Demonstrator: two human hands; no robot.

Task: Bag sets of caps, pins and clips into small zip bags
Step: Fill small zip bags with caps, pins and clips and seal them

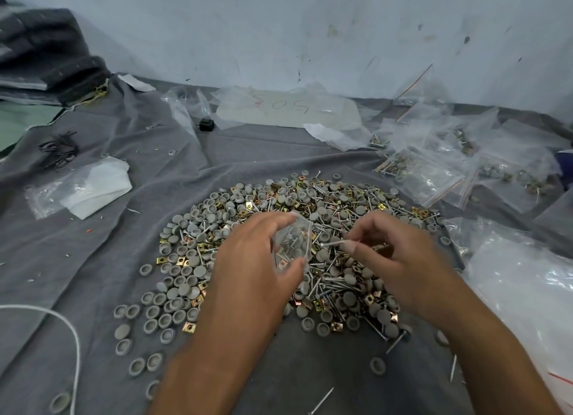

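Note:
A big heap of grey round caps, steel pins and brass clips (335, 207) covers the middle of the grey cloth. Over the heap, my left hand (248, 259) grips a small clear zip bag (293, 242) between thumb and fingers. Several pins and a clip show through the bag. My right hand (390, 253) pinches one steel pin (333, 243), which lies level with its head pointing at the bag's right side.
Filled zip bags with red strips (434, 179) lie at the right. Clear plastic bags (527, 284) sit at the right edge. A white folded cloth (96, 188) lies left, a white cord (62, 318) curves at lower left, and the wall stands behind.

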